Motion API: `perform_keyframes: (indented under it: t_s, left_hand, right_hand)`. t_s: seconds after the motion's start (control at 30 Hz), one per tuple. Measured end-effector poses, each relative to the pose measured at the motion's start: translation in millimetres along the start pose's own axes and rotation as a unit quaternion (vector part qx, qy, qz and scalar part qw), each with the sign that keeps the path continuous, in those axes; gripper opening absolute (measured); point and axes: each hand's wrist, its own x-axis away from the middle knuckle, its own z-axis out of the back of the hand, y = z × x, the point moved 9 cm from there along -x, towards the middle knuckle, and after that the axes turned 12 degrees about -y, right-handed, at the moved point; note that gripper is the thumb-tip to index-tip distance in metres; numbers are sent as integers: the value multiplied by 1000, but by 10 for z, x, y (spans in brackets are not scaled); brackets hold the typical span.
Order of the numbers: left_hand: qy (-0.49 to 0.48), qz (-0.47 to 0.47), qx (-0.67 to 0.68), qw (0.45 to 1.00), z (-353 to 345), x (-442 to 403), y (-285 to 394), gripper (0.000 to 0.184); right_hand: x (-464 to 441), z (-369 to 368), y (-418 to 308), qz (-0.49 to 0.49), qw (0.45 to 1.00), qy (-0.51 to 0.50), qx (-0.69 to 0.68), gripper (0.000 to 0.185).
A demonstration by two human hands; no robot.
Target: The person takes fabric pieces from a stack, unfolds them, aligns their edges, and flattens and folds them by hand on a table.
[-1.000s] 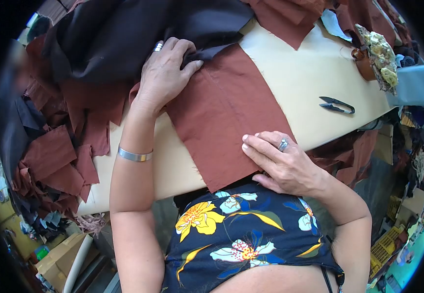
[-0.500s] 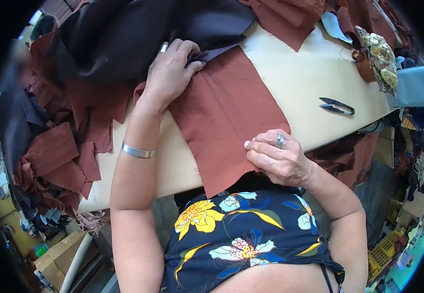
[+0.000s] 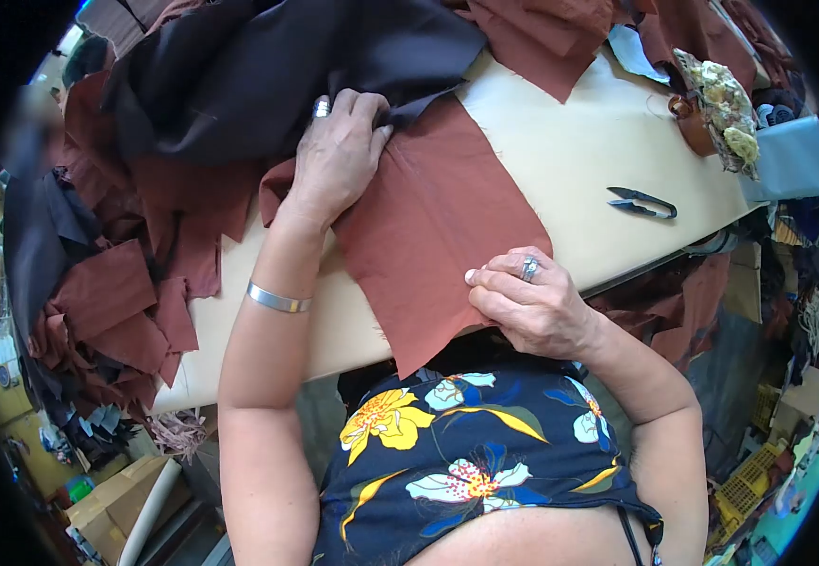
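Note:
A red-brown piece of cloth lies over the table edge, with a faint crease running along it. My right hand is closed on its near right edge, thumb and fingers pinched together. At the far end, where this piece meets a large dark cloth, my left hand presses down with curled fingers, gripping cloth. Its fingertips are partly hidden, so I cannot tell whether it holds the dark layer, the red-brown one or both. Black thread snips lie on the table to the right.
The pale tabletop slopes across the view. Red-brown scraps are heaped on the left, and more red-brown cloth lies at the back. A brown pot and a light-blue box stand at right. Below is a yellow crate.
My left hand has shifted slightly right and nearer, its fingers more drawn in. The right hand keeps its pinch on the cloth edge. The whole view has shifted a little.

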Motion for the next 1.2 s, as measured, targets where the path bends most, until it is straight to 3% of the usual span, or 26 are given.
perform_keyframes:
  t_s: [0.1, 0.23, 0.47, 0.57, 0.6, 0.67, 0.73, 0.83, 0.93, 1.0, 1.07, 1.13, 1.17, 1.2]
  left_hand:
    - [6, -78, 3, 997, 2, 60, 20, 41]
    - [3, -60, -9, 998, 58, 192, 93, 51]
    - [69, 8, -63, 996, 15, 102, 85, 30]
    - [35, -116, 98, 988, 174, 258, 137, 32]
    - [66, -127, 120, 982, 336, 380, 91, 35]
    - [117, -154, 168, 966, 605, 701, -50, 41]
    - [158, -67, 134, 976, 783, 1047, -306, 51]
    - [132, 71, -35, 988, 566, 1265, -731, 43]
    - [126, 129, -95, 979, 400, 1268, -1034, 29]
    - [102, 158, -77, 979, 422, 1137, -1185, 19]
    - [156, 116, -61, 979, 460, 1085, -1243, 11]
    - [175, 83, -22, 981, 479, 1063, -1296, 10]
    - [166, 75, 9, 983, 462, 1096, -1321, 11]
    - [155, 69, 40, 985, 429, 1138, -1315, 12]
  right_hand:
    - [3, 8, -21, -2, 1000, -1, 10, 16]
    - [-26, 4, -33, -9, 1000, -16, 8, 16]
    - [-113, 32, 8, -3, 998, -58, -13, 18]
    - [-108, 188, 258, -73, 994, -72, -43, 18]
    - [-80, 258, 372, -100, 992, -72, -39, 18]
    - [-20, 500, 550, -146, 987, -37, -53, 15]
    - [189, 734, 830, -219, 969, 58, -102, 8]
    - [518, 788, 1319, -362, 886, 112, -266, 8]
    - [335, 937, 1324, -307, 931, 91, -173, 9]
    - [223, 1181, 1310, -262, 880, 282, -277, 16]
    - [543, 1213, 1861, -232, 817, 323, -417, 32]
    - [773, 1363, 1956, -221, 909, 300, -186, 38]
    - [859, 1437, 1944, -220, 937, 270, -14, 40]
    - [964, 1492, 1924, -209, 932, 259, 146, 43]
